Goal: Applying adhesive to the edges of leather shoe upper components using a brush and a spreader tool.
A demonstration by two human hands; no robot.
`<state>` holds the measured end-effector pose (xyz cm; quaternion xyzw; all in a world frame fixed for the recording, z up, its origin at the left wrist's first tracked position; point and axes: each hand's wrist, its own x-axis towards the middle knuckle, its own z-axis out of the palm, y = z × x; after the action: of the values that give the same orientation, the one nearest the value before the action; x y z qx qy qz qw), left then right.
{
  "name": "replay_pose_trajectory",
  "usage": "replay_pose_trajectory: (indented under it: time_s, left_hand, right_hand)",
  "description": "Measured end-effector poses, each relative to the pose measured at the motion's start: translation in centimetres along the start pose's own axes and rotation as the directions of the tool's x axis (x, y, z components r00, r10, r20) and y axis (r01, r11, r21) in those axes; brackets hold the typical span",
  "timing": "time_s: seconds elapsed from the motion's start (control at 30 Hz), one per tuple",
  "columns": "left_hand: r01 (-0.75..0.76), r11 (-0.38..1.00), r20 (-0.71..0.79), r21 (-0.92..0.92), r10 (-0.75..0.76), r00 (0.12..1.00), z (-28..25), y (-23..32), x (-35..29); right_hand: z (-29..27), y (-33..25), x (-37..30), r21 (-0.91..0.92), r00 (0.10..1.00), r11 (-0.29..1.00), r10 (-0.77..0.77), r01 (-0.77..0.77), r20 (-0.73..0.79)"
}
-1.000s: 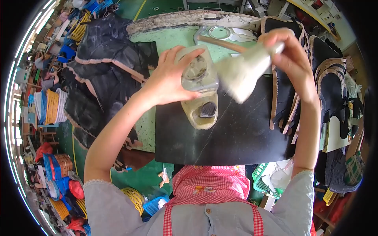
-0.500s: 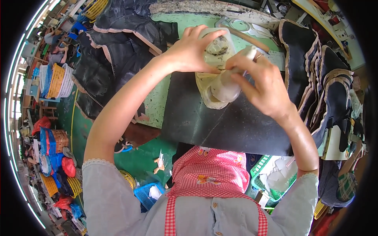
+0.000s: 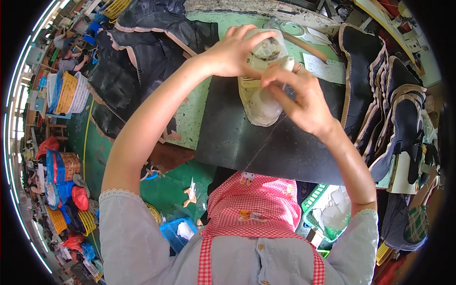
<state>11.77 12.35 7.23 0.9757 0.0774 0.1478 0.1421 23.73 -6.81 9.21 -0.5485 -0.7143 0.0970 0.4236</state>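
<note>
Container (image 3: 272,50): toward far edge of bench (image 3: 192,109)
Left fingers (image 3: 259,38): clasping container
Right fingers (image 3: 283,74): gripping narrow end of flared tool (image 3: 264,108)

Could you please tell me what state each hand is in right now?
Left hand: holding the pale container, fingers spread around its side.
Right hand: closed on the narrow end of the pale tapered piece.

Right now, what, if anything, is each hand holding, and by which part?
The right hand holds a whitish flared piece by its narrow end; the left hand grips a translucent container from its left side.
</note>
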Motion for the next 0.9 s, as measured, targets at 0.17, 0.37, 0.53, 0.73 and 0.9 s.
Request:
replay_pose_trajectory:
  time_s: [0.17,0.37,0.53,0.73,0.9]
  left_hand:
    - [0.007,1.0,-0.043,-0.027,-0.008,0.999,0.5,0.0,-0.1]
    - [0.0,1.0,-0.061,-0.004,0.0,0.998,0.3,0.0,-0.2]
    - [0.013,0.998,-0.112,0.053,-0.007,0.994,0.0,0.2,-1.1]
    - [0.085,0.991,-0.239,-0.106,-0.109,0.965,-1.6,0.6,-5.9]
    - [0.237,0.678,-0.32,-0.696,-0.588,0.743,-8.8,3.8,-19.3]
  right_hand:
    - [3.7,-0.4,-1.6,0.249,0.983,0.966,-0.022,0.068,-0.185]
    - [6.1,-0.9,-2.7,0.071,0.935,0.985,-0.124,0.156,-0.332]
    - [7.0,-1.2,-2.4,-0.003,0.913,0.973,-0.217,0.23,-0.345]
    - [3.1,-2.6,-6.3,0.233,0.977,0.972,0.051,-0.002,-0.207]
    - [0.8,-4.1,-12.8,0.567,0.847,0.772,0.48,-0.286,-0.227]
